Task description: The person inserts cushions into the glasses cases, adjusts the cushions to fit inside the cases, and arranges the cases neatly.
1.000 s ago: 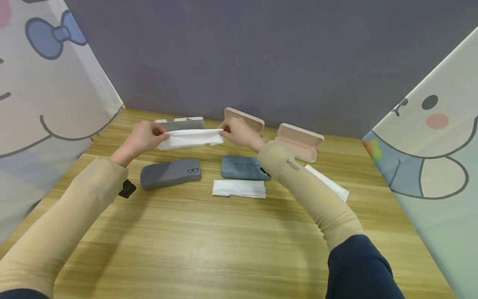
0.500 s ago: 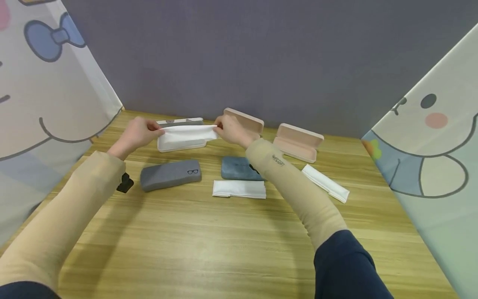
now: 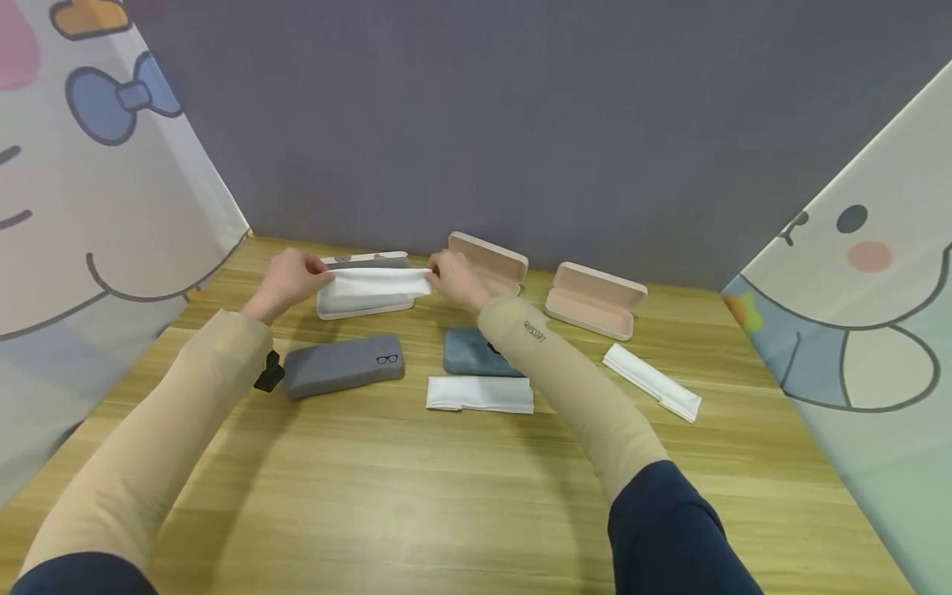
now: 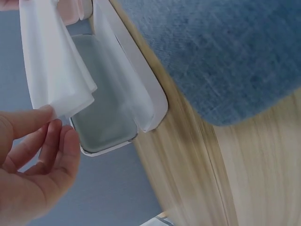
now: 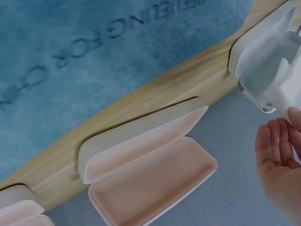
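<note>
A folded white cloth hangs stretched between both hands at the back left. My left hand pinches its left end, and the fingertips show clearly in the left wrist view on the cloth. The other end is pinched by my right hand. Below and behind the cloth an open glasses case with a grey lining stands, its patterned lid raised at the back. The cloth covers much of its tray in the head view; in the left wrist view the grey inside shows beside the cloth.
Two open pink-lined cases stand along the back. In front lie a closed grey case, a blue case partly behind the right sleeve, and two folded white cloths. A dark partition rises behind.
My right hand has moved left with its end of the cloth, which now sits more squarely over the open case. Both hands keep their pinch. The head view has tilted up slightly.
</note>
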`<state>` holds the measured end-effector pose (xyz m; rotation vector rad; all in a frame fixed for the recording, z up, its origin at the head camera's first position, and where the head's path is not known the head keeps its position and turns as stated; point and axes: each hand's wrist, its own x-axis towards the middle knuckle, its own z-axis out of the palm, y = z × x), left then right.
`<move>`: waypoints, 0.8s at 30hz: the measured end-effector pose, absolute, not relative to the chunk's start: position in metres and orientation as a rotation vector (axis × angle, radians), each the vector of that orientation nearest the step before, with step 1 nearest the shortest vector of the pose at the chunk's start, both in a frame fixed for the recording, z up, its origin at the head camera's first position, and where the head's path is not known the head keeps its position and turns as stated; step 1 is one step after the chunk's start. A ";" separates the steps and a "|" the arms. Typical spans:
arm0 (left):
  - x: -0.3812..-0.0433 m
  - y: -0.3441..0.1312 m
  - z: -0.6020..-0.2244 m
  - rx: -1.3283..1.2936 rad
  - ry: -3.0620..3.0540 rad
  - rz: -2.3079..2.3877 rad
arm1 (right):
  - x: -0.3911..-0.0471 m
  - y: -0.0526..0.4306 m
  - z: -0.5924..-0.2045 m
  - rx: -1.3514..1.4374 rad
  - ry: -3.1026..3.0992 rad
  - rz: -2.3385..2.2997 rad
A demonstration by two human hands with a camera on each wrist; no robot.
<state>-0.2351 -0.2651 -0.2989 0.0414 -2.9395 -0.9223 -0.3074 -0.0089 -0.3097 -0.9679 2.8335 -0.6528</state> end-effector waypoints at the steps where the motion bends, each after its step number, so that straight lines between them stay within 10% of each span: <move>1: -0.235 -0.266 -0.300 0.057 -2.929 -0.912 | -0.308 -0.011 -0.311 -0.967 2.833 -0.658; 24: -0.246 -0.272 -0.317 0.329 -3.001 -0.902 | -0.320 -0.048 -0.331 -0.879 2.861 -0.461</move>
